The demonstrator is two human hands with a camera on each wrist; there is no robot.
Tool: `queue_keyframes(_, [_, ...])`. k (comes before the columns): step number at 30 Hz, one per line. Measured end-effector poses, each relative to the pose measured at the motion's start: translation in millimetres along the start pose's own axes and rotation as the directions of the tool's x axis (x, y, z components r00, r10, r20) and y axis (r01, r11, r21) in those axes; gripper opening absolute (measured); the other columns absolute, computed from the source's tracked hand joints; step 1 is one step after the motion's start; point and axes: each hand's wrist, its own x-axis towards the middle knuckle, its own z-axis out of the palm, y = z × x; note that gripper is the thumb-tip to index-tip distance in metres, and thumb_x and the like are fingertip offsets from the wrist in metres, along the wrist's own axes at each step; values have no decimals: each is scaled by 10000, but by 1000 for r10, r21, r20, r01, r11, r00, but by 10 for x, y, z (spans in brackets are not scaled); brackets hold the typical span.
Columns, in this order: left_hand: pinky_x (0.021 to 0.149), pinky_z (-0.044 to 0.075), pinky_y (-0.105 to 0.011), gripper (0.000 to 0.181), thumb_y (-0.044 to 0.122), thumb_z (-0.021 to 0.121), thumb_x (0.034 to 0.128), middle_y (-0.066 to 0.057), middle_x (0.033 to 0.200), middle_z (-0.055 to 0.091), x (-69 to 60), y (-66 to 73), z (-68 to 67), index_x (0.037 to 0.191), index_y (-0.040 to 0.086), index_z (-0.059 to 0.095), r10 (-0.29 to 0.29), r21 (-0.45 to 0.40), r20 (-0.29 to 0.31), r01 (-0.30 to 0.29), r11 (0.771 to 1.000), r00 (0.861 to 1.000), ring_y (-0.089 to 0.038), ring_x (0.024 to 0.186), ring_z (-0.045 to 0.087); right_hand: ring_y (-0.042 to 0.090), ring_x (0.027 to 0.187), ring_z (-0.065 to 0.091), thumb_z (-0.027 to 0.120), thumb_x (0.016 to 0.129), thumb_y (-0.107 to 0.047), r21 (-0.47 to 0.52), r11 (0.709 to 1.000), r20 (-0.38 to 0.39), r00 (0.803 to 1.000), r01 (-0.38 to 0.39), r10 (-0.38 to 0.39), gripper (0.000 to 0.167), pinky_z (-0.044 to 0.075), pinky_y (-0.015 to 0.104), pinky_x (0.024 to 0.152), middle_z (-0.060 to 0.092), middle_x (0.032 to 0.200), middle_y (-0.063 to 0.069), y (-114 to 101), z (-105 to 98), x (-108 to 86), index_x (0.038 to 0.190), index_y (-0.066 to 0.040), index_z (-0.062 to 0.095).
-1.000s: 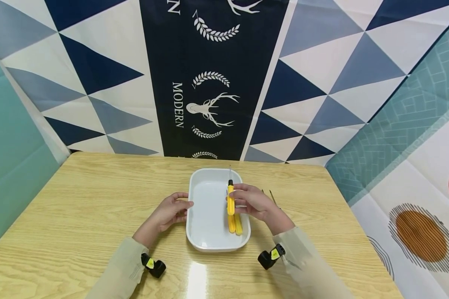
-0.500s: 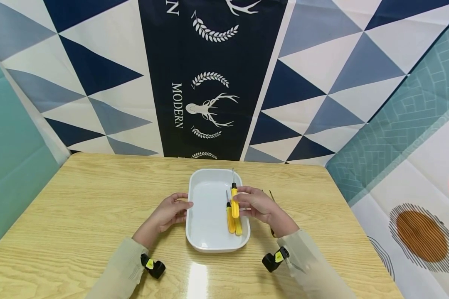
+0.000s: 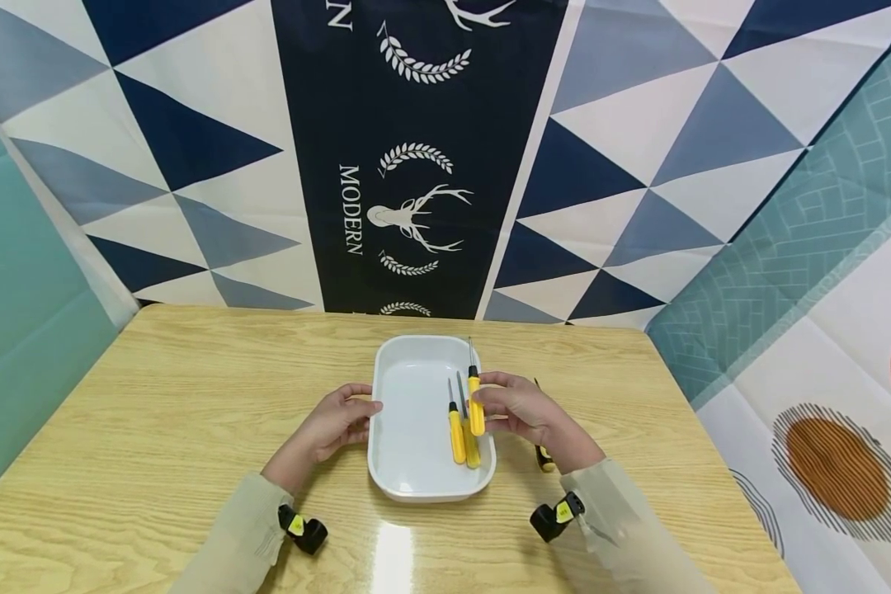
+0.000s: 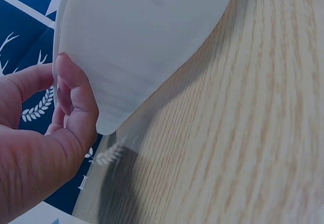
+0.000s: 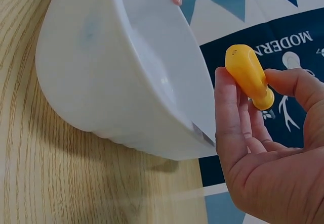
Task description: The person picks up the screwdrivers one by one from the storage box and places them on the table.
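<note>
- Head view: shows white tray (image 3: 408, 429) upright on wood-grain table (image 3: 193, 371), between both hands.
- Grips left wall of tray with left hand (image 3: 339, 419), thumb over rim, other fingers outside.
- Holds yellow-handled screwdriver (image 3: 476, 406) in right hand (image 3: 518, 410), pinched between thumb and fingers, seen against right rim, shaft pointing away from person.
- Contains, inside tray near right wall, black-collared yellow tool (image 3: 456, 437) and plain yellow tool (image 3: 472, 450), side by side, shafts pointing away.
- Includes dark-and-yellow tool (image 3: 545, 459) on table right of tray, partly hidden behind right wrist.
- Includes black wrist camera (image 3: 309, 535) on pale left sleeve (image 3: 230, 536).
- Left wrist view: shows left hand bent around tray rim, outer wall facing camera, shadow on table.
- Right wrist view: shows screwdriver handle end-on between right thumb and fingers, just beside tray rim; left fingertips visible at far rim.
</note>
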Motion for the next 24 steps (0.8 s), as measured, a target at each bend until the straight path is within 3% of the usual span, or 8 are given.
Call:
queue_keyframes(13, [624,508,-212,496,151,558,932,-29,849,564,-26,14,13,1344,-9,332,-7,20,-12,8,1000,1000,-92,699,531,128,795,655,607,845,-96,4,1000,-8,1000,-12,12,541,574,279,685,633,1100,140,11,-49,-17,1328,2,386])
queue_keyframes(24, [630,511,-207,495,157,560,932,-21,856,568,-34,18,17,1341,-7,335,-10,26,-14,10,1000,1000,-88,700,531,116,772,640,612,845,-103,-19,1000,-30,1000,-6,6,513,566,255,663,624,1028,90,34,-98,-24,1305,-2,408])
